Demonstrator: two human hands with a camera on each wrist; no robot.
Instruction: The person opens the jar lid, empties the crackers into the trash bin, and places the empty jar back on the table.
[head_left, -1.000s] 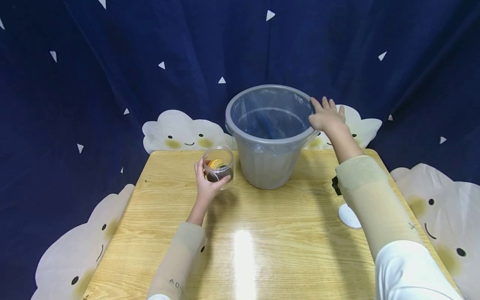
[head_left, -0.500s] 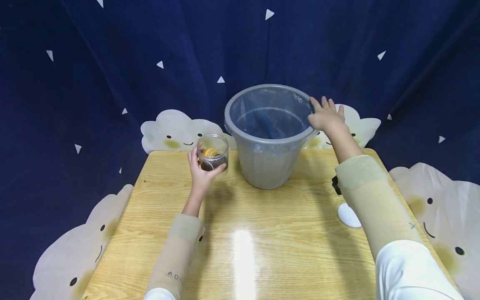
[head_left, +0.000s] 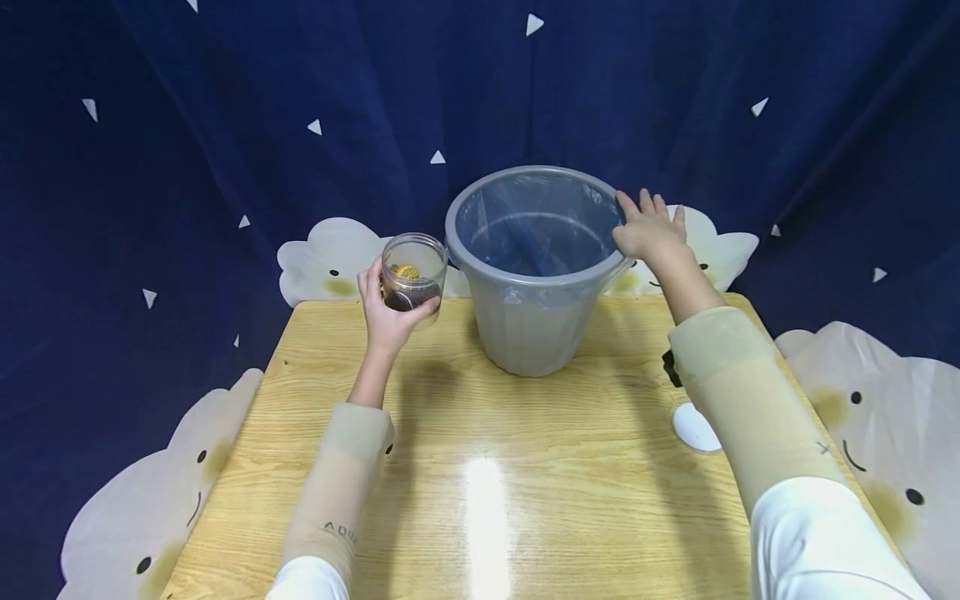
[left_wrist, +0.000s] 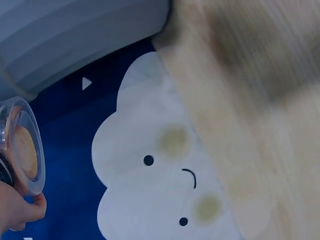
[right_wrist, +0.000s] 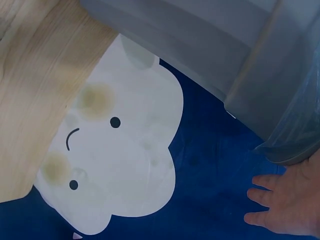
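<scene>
My left hand point(head_left: 388, 323) holds a clear plastic jar point(head_left: 431, 287) with no lid on it, thumb and fingers on either side. A yellow-orange ridged thing point(head_left: 406, 272) and something dark lie inside. In the head view the jar is raised above the table, just left of a grey trash bin point(head_left: 525, 329) lined with a bluish plastic bag point(head_left: 540, 237). The left wrist view catches only part of the jar point(left_wrist: 22, 145) at its left edge. My right hand point(head_left: 651, 229) rests on the bin's right rim, fingers straight and spread, as the right wrist view also shows.
The bin stands at the back of a wooden table point(head_left: 450, 500). A round white disc point(head_left: 696, 427), like a lid, lies on the right, partly behind the right sleeve. A black object point(head_left: 671, 368) shows beside that sleeve. A dark blue curtain point(head_left: 360, 75) hangs behind.
My left hand has lifted the jar up and a little to the left, up near the bin's rim height in the picture. My right hand stays on the rim.
</scene>
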